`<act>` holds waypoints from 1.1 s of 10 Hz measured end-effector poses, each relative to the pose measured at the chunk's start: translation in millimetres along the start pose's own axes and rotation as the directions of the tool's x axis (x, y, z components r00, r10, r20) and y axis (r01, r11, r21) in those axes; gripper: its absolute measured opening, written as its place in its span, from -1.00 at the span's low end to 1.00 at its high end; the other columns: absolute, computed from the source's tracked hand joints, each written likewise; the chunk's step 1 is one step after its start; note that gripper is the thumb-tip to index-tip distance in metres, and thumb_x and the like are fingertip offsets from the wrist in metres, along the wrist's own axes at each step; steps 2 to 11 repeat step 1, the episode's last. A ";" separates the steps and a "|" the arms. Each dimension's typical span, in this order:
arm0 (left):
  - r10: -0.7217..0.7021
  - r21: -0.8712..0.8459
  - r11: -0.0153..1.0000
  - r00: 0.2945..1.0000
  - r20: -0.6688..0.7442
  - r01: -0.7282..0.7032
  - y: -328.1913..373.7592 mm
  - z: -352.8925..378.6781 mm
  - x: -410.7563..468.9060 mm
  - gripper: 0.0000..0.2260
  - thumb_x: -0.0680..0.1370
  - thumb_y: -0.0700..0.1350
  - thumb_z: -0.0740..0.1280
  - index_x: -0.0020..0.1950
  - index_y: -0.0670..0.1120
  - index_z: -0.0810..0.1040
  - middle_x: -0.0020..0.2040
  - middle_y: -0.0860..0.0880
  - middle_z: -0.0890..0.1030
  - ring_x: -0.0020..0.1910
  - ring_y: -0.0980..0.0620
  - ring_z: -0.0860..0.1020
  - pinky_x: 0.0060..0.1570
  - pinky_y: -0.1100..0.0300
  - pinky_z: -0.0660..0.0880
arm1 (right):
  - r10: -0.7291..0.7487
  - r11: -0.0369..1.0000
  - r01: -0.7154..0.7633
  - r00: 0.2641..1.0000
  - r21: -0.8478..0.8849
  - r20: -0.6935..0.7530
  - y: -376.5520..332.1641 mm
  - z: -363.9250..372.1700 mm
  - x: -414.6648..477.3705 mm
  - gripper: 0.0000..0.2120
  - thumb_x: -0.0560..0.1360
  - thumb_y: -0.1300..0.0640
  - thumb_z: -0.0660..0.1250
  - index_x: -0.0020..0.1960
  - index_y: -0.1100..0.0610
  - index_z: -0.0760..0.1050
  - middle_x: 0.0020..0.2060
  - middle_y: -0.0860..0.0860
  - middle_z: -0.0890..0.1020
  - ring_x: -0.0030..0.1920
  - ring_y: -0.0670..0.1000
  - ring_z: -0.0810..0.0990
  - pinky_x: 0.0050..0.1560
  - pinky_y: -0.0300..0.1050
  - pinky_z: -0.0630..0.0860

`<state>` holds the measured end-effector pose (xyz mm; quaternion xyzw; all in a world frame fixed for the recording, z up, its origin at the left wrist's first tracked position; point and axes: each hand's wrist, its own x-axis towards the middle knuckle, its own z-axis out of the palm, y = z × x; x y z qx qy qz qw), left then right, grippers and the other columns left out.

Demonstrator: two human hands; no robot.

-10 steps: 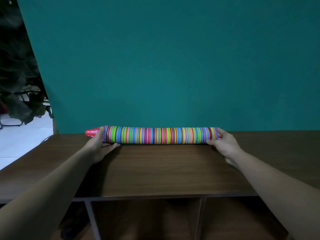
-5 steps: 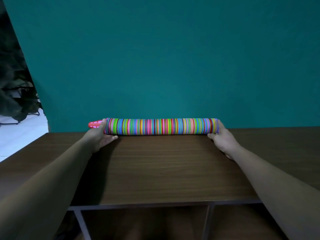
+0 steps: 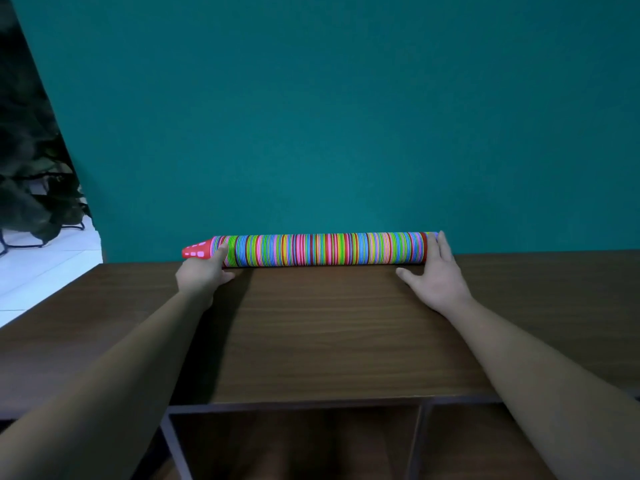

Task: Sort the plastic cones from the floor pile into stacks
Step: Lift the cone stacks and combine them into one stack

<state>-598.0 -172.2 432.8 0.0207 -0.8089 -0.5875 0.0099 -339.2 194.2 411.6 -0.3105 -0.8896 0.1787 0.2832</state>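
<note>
A long stack of plastic cones (image 3: 322,249), striped in many colours, lay on its side at the 12 o'clock edge of the wooden table (image 3: 329,334), running from 9 to 3 o'clock, close along the teal wall (image 3: 329,116). A red cone (image 3: 197,251) with pale markings poked out of its 9 o'clock end. The left hand (image 3: 202,277) rested at that end, its fingers fairly straight and laid on the stack's near side, the thumb low beside the tabletop; it did not curl round the stack. The right hand (image 3: 438,282) met the 3 o'clock end with straight fingers set against it, the thumb spread wide toward 9 o'clock over the wood. Toward 10 o'clock, beyond the table's corner, a dark leafy plant (image 3: 31,188) stood over a white floor (image 3: 38,271). At 6 o'clock, open shelf compartments (image 3: 287,441) showed under the tabletop.
</note>
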 end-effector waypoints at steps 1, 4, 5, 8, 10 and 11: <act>0.014 0.048 0.999 1.000 -0.002 -0.014 -5.2 -3.8 -13.4 -0.52 0.58 0.27 0.39 0.04 -0.17 0.67 -0.25 -0.03 0.76 -0.19 0.11 0.68 -0.23 0.17 0.46 | -0.049 0.993 0.046 0.998 -0.106 -0.031 -10.1 -3.9 -18.8 0.00 0.51 -0.39 0.31 0.70 0.11 -0.03 0.69 0.08 -0.02 0.68 0.11 0.01 0.66 0.10 0.05; 0.014 0.048 0.999 1.000 -0.002 -0.014 -5.2 -3.8 -13.4 -0.52 0.58 0.27 0.39 0.04 -0.17 0.67 -0.25 -0.03 0.76 -0.19 0.11 0.68 -0.23 0.17 0.46 | -0.049 0.993 0.046 0.998 -0.106 -0.031 -10.1 -3.9 -18.8 0.00 0.51 -0.39 0.31 0.70 0.11 -0.03 0.69 0.08 -0.02 0.68 0.11 0.01 0.66 0.10 0.05; 0.014 0.048 0.999 1.000 -0.002 -0.014 -5.2 -3.8 -13.4 -0.52 0.58 0.27 0.39 0.04 -0.17 0.67 -0.25 -0.03 0.76 -0.19 0.11 0.68 -0.23 0.17 0.46 | -0.049 0.993 0.046 0.998 -0.106 -0.031 -10.1 -3.9 -18.8 0.00 0.51 -0.39 0.31 0.70 0.11 -0.03 0.69 0.08 -0.02 0.68 0.11 0.01 0.66 0.10 0.05; 0.014 0.048 0.999 1.000 -0.002 -0.014 -5.2 -3.8 -13.4 -0.52 0.58 0.27 0.39 0.04 -0.17 0.67 -0.25 -0.03 0.76 -0.19 0.11 0.68 -0.23 0.17 0.46 | -0.049 0.993 0.046 0.998 -0.106 -0.031 -10.1 -3.9 -18.8 0.00 0.51 -0.39 0.31 0.70 0.11 -0.03 0.69 0.08 -0.02 0.68 0.11 0.01 0.66 0.10 0.05; 0.014 0.048 0.999 1.000 -0.002 -0.014 -5.2 -3.8 -13.4 -0.52 0.58 0.27 0.39 0.04 -0.17 0.67 -0.25 -0.03 0.76 -0.19 0.11 0.68 -0.23 0.17 0.46 | -0.049 0.993 0.046 0.998 -0.106 -0.031 -10.1 -3.9 -18.8 0.00 0.51 -0.39 0.31 0.70 0.11 -0.03 0.69 0.08 -0.02 0.68 0.11 0.01 0.66 0.10 0.05; 0.014 0.048 0.999 1.000 -0.002 -0.014 -5.2 -3.8 -13.4 -0.52 0.58 0.27 0.39 0.04 -0.17 0.67 -0.25 -0.03 0.76 -0.19 0.11 0.68 -0.23 0.17 0.46 | -0.049 0.993 0.046 0.998 -0.106 -0.031 -10.1 -3.9 -18.8 0.00 0.51 -0.39 0.31 0.70 0.11 -0.03 0.69 0.08 -0.02 0.68 0.11 0.01 0.66 0.10 0.05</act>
